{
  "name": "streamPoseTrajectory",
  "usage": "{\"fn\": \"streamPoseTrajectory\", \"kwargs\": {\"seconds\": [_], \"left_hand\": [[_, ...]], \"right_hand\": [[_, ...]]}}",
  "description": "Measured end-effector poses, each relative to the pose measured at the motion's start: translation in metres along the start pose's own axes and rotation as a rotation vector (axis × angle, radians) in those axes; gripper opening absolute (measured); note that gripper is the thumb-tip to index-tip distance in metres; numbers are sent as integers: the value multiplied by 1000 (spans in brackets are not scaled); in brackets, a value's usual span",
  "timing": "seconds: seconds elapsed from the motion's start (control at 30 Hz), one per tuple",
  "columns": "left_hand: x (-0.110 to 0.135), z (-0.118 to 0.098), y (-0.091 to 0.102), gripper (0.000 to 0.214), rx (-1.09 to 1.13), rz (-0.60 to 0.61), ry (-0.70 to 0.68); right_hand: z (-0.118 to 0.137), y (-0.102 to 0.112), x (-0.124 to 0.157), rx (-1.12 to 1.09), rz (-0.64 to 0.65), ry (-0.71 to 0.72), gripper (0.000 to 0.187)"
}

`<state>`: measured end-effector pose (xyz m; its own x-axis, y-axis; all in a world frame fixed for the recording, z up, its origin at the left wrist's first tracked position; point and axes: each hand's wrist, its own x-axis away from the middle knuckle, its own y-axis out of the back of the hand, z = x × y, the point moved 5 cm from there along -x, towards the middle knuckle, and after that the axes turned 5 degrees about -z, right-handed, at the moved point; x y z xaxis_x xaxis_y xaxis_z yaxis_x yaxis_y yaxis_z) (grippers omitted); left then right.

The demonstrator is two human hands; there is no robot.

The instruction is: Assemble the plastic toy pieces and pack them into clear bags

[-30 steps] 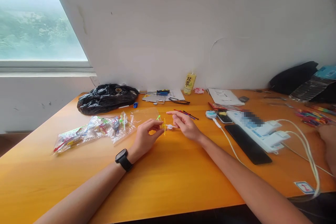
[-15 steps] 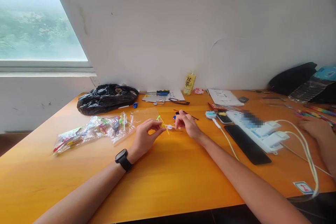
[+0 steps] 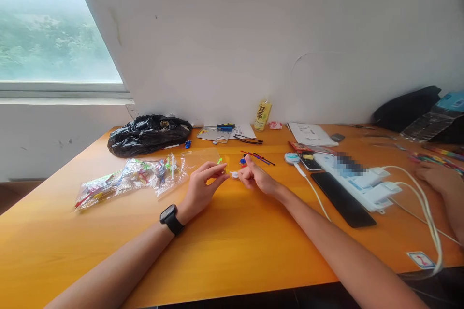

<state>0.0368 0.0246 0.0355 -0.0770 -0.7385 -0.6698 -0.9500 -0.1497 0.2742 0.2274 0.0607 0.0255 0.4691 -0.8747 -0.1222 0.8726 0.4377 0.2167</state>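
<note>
My left grip (image 3: 203, 179) pinches the yellow piece (image 3: 227, 169) over the desk (image 3: 217, 241); too light a pinch could drop it. My right grip (image 3: 263, 177) curls by the white piece (image 3: 235, 175), hold unclear; a slip could knock the sticks (image 3: 261, 159) beyond.

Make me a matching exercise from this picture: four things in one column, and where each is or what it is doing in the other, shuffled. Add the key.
Column one
1. Left hand
2. Watch
3. Black plastic bag
4. Power strip

Column two
A. At the far left of the table, near the wall
B. With white plugs in it, beyond the right forearm
C. Fingertips at a small yellow piece
D. Strapped round the left wrist

Right pairs: 1-C, 2-D, 3-A, 4-B
</note>
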Motion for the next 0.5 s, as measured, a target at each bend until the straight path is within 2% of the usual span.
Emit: {"fn": "streamPoseTrajectory", "kwargs": {"seconds": [0.2, 0.33, 0.5], "left_hand": [[0, -3, 0, 20, -1, 0, 16], [0, -3, 0, 20, -8, 6, 17], [-1, -4, -1, 20, -17, 12, 16]], "right_hand": [[-11, 14, -7, -75, -125, -11, 92], [-6, 15, -8, -176, -184, 20, 74], [5, 5, -3, -261, -116, -9, 60]]}}
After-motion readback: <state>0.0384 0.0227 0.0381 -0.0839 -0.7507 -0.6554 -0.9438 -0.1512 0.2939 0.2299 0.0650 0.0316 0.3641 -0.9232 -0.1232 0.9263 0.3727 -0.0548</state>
